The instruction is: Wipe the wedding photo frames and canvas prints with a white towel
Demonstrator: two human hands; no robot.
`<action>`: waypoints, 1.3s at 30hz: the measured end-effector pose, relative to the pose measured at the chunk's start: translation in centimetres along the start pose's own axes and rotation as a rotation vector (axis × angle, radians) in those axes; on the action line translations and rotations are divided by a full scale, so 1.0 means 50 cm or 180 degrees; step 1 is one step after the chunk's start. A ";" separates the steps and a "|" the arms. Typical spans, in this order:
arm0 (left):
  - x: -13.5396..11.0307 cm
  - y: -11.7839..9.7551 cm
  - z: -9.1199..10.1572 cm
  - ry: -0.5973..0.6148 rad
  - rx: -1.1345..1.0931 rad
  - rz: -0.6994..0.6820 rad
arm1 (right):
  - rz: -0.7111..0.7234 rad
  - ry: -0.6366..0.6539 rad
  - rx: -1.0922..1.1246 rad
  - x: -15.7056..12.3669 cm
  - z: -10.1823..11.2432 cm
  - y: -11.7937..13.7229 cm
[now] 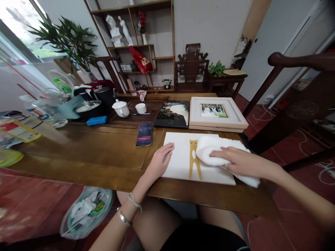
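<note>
A white board (178, 164) lies flat at the front edge of the wooden table, with a gold-coloured A-shaped piece (192, 167) on its middle. My left hand (161, 156) rests at the board's left edge, fingers stretched out and holding nothing. My right hand (232, 158) presses a bunched white cloth (211, 146) onto the board, just right of the gold piece. The cloth spreads over the board's right side and hangs past its right edge. Part of my right fingers is hidden in the cloth.
Behind the board lie a dark photo panel (174, 115) and a pale framed picture (220, 111). A phone (143, 134) is left of the board. Further left are a blue sponge (96, 120), a lidded white cup (120, 108) and bottles. A bin (87, 209) stands below; a chair is at right.
</note>
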State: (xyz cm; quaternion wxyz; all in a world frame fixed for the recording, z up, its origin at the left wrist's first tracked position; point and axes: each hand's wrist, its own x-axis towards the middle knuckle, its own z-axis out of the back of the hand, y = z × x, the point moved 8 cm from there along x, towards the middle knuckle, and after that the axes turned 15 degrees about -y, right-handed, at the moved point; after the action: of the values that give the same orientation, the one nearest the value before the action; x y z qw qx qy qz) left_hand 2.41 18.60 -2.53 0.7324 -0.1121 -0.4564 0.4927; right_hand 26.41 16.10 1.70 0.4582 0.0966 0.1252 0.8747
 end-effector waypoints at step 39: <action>0.001 -0.003 -0.002 0.0014 0.0029 0.0008 | 0.0932 0.0009 0.0108 -0.049 -0.052 0.133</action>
State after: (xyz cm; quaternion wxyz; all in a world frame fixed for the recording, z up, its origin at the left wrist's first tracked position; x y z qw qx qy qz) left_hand 2.58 18.60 -2.47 0.7333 -0.1104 -0.4524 0.4955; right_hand 21.89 10.07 1.16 0.3238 0.1203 0.1253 0.9300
